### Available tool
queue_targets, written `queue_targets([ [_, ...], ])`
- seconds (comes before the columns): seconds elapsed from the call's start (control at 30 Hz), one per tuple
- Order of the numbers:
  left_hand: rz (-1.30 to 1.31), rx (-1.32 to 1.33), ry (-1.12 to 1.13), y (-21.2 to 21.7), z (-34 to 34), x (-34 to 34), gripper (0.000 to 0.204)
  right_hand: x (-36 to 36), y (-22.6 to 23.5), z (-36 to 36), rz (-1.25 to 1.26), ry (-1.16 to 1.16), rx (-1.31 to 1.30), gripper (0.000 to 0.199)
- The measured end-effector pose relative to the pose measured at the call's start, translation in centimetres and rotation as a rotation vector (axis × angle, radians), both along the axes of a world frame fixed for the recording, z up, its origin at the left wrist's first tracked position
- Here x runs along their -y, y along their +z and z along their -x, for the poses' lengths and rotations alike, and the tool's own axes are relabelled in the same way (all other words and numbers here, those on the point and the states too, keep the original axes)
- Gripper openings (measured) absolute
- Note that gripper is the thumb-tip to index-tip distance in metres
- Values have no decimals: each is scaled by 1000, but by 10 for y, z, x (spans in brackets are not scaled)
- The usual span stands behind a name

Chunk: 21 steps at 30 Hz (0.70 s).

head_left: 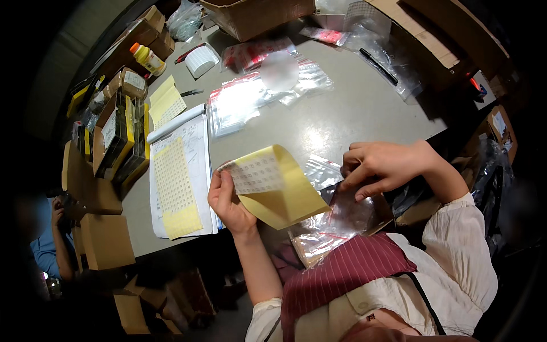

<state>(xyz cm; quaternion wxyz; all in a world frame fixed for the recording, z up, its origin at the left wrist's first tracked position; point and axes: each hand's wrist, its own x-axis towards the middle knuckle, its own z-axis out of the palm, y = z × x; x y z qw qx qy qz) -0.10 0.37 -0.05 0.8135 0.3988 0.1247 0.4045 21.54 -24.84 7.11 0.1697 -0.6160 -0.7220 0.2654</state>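
My left hand (pixel 232 199) grips a yellow backing sheet (pixel 285 211) by its left edge, thumb on top. The sheet curls up, and rows of small printed white labels cover its upper left part. My right hand (pixel 387 168) hovers at the table's front edge, its fingers bent and thumb apart. Its fingertips are beside a small transparent zip bag (pixel 322 172), and whether they touch it I cannot tell. Beneath lie more transparent bags (pixel 347 219) with red strips, in a cardboard box (pixel 380 223) near my lap, partly hidden by the sheet.
A notebook (pixel 213 194) with another yellow label sheet (pixel 176 191) lies left. Flat bags (pixel 233 111) and a black pen (pixel 378 66) are farther back. Boxes (pixel 117 137) and an orange-capped bottle (pixel 148 59) line the left edge. Another person's arm (pixel 60 228) shows at far left.
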Motion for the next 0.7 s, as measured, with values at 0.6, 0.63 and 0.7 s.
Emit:
queue_targets([
  [0.6, -552, -484, 41, 2, -4, 23, 12, -107, -16, 32, -482, -230, -20, 22],
  [0.63, -550, -501, 40, 2, -3, 22, 13, -107, -16, 35, -489, -250, 6, 22],
  [0.7, -567, -526, 37, 3, -3, 21, 16, -107, -21, 42, -577, -275, 127, 22],
])
